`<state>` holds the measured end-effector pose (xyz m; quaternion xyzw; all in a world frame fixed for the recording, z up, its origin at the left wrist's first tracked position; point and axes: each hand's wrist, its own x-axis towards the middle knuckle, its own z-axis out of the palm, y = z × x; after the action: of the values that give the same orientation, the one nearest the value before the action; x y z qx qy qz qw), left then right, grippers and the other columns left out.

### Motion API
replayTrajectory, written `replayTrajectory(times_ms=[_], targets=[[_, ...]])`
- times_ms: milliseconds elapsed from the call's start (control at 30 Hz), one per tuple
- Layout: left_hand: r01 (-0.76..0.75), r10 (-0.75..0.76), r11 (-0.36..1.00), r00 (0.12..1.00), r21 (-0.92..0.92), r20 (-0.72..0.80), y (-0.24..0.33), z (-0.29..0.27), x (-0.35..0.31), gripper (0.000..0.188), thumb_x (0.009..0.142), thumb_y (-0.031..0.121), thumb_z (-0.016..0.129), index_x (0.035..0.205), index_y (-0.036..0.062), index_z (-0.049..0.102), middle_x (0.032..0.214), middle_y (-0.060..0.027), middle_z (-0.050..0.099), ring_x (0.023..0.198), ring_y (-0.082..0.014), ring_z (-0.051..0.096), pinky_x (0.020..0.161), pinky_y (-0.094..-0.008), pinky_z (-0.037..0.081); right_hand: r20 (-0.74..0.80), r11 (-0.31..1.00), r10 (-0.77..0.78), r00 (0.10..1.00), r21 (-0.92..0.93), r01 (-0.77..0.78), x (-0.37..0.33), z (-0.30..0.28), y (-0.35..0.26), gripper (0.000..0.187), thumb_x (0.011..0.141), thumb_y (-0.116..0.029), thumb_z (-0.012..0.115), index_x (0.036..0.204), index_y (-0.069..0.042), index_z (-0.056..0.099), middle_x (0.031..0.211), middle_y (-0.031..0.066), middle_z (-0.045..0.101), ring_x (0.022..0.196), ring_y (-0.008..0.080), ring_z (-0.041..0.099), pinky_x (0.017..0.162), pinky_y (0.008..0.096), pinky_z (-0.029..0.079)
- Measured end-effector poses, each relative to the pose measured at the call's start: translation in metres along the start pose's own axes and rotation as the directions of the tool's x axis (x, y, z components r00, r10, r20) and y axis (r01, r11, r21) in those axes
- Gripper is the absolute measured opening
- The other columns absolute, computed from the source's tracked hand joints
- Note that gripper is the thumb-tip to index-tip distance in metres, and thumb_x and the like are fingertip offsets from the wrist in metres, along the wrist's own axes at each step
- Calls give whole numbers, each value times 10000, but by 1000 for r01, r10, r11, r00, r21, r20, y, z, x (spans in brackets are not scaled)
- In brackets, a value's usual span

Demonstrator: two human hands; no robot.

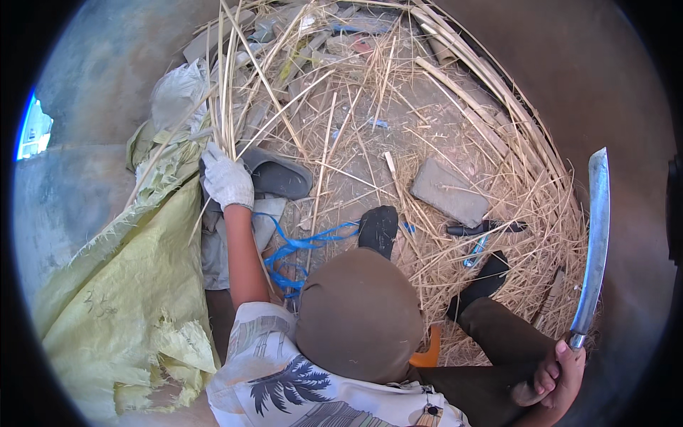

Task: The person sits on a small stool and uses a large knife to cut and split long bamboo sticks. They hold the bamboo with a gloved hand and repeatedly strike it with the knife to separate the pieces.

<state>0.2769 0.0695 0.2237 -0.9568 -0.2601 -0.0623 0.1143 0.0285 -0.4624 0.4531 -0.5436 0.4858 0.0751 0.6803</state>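
My left hand (229,183), in a white knitted glove, reaches forward and is closed around a bunch of thin pale bamboo strips (226,107). The strips stick up and away past the fingers. Just right of the glove lies a dark grey clog (283,176). At the lower right, my bare right hand (565,373) grips the handle of a machete (597,228). Its long, slightly curved blade points up and away, apart from the strips. The handle is mostly hidden by the fingers.
A torn yellow woven sack (128,306) fills the left side. Shavings (526,292) and loose strips litter the floor around a grey brick (449,192), a black-handled tool (487,227) and blue plastic ribbon (288,249). Long strips (491,75) curve along the right wall.
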Motion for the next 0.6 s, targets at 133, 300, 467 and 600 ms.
replayTrajectory(times_ms=[133, 300, 467, 600], targets=[[-177, 178, 984, 965, 21, -190, 37, -3, -24, 580, 909, 395, 643, 1371, 73, 503, 1441, -90, 511, 1373, -251, 419, 1094, -457, 358, 51, 1000, -26, 998, 4, 26, -1, 3, -1, 255, 950, -188, 640, 875, -96, 414, 519, -30, 350, 308, 54, 328, 251, 230, 315], [-406, 469, 740, 883, -536, -21, 98, 13, -129, 468, 917, 370, 640, 1241, 33, 618, 1249, -189, 633, 1201, -336, 574, 1059, -426, 429, 70, 998, -52, 996, 33, 49, 0, 10, -3, 245, 953, -173, 628, 866, -88, 415, 511, -30, 342, 305, 52, 324, 249, 227, 314], [-178, 874, 341, 422, -923, 242, 134, 52, -209, 370, 899, 319, 683, 1185, 84, 672, 1132, -160, 686, 1043, -299, 663, 891, -391, 529, 94, 997, -31, 995, 73, 24, -1, 5, 0, 220, 968, -167, 602, 870, -87, 422, 515, -32, 341, 306, 51, 324, 248, 226, 329], [-604, 958, 130, 280, -786, -57, 153, 77, -212, 248, 920, 306, 621, 1066, 123, 704, 949, -90, 713, 878, -285, 685, 761, -409, 551, 8, 988, -40, 999, 148, 39, -7, 3, 5, 214, 975, -165, 589, 873, -90, 417, 522, -33, 344, 307, 49, 325, 250, 224, 336]])
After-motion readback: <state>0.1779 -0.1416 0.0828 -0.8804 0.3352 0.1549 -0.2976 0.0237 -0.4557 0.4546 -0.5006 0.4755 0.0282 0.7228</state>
